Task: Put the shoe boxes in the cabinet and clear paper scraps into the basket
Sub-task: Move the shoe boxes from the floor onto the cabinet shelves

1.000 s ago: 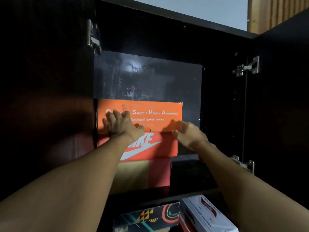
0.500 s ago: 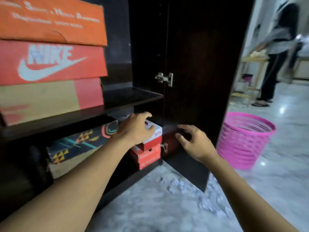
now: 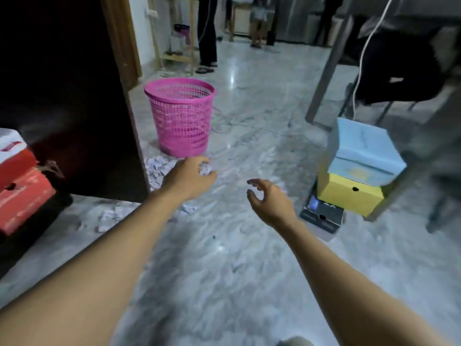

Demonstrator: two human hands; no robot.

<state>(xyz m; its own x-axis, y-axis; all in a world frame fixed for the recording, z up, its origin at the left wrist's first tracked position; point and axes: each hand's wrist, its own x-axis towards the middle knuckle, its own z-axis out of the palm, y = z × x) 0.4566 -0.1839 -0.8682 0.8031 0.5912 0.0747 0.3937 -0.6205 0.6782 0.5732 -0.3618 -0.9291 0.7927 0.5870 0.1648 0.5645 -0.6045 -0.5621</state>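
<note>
A stack of three shoe boxes stands on the floor at the right: a light blue box (image 3: pixel 363 151) on a yellow box (image 3: pixel 349 193) on a black box (image 3: pixel 321 216). White paper scraps (image 3: pixel 157 168) lie on the marble floor by the cabinet door and in front of the pink mesh basket (image 3: pixel 180 116). My left hand (image 3: pixel 189 178) hangs over the scraps with loosely curled fingers, holding nothing. My right hand (image 3: pixel 269 198) is stretched out mid-air with relaxed fingers, left of the box stack. Red shoe boxes (image 3: pixel 20 193) sit in the dark cabinet at the left edge.
The open dark cabinet door (image 3: pixel 74 96) stands at the left. A table leg (image 3: pixel 326 63) and a white cable (image 3: pixel 361 58) are behind the stack. People's legs (image 3: pixel 207 33) stand at the back of the room near a wooden rack (image 3: pixel 174 38).
My view has swung from the cabinet shelves down and right to the floor. Both hands have left the boxes in the cabinet and now hover over the floor.
</note>
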